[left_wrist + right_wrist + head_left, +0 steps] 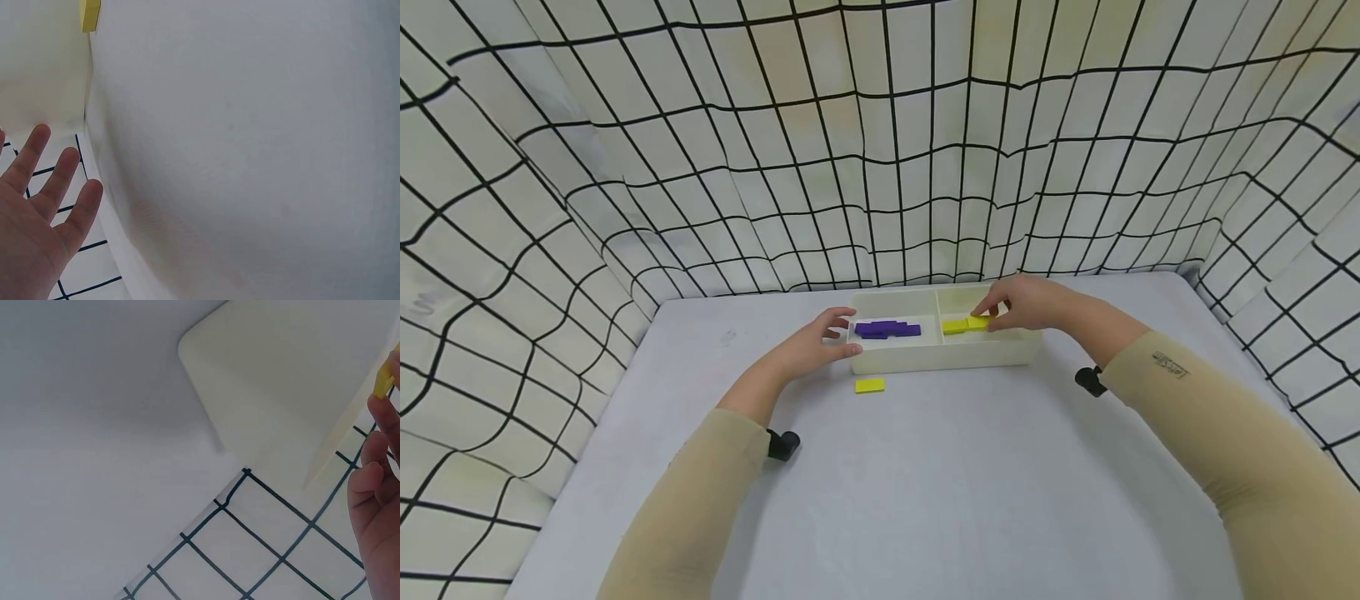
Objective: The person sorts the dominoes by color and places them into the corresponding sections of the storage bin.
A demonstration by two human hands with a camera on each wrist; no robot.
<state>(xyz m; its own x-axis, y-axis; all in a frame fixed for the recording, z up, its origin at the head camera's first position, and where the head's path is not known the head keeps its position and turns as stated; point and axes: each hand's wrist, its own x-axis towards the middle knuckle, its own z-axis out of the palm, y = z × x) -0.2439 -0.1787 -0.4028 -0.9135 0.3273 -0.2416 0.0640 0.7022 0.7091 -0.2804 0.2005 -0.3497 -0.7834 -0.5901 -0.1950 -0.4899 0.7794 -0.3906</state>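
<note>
A white two-compartment box (940, 359) stands near the back of the table. Several purple flat blocks (887, 330) lie in its left compartment. Over the right compartment my right hand (1030, 302) pinches a yellow flat block (978, 322) between thumb and fingers, beside another yellow block (953, 327) in there. That pinched block also shows at the edge of the right wrist view. My left hand (812, 343) is at the box's left end, fingers spread and thumb by the front corner. One loose yellow block (869, 386) lies on the table just before the box.
Black-grid netting over white sheeting (910, 167) encloses the back and both sides of the table. The white tabletop (940, 483) stretches toward me in front of the box. Small black wrist cameras (784, 445) sit on both forearms.
</note>
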